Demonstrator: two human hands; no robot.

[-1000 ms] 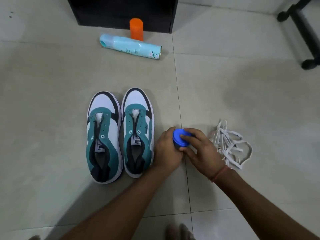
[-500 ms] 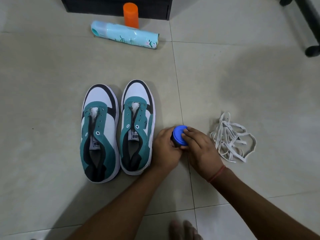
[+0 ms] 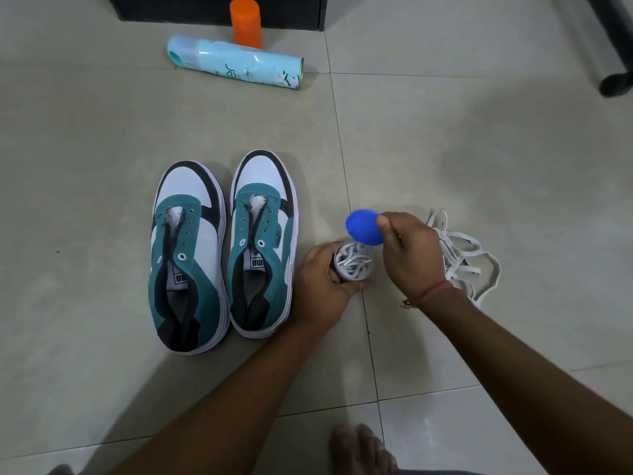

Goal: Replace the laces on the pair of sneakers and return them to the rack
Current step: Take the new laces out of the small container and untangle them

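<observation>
The pair of sneakers [image 3: 222, 252] stands unlaced on the floor [image 3: 479, 149], toes away from the person. Well beyond its toes lie a pale blue spray can [image 3: 236, 61] and an upright orange cap [image 3: 246, 22]. Further from the sneakers' right side than the hands sprawls a loose pile of white laces [image 3: 462, 255]. Just beside the right sneaker, the left hand [image 3: 322, 282] wraps a small container [image 3: 352, 265] packed with coiled white laces. The right hand [image 3: 407, 255] pinches the blue lid [image 3: 363, 228], lifted clear. Best to set the lid aside, keep the container steady, and draw one lace out by its end.
</observation>
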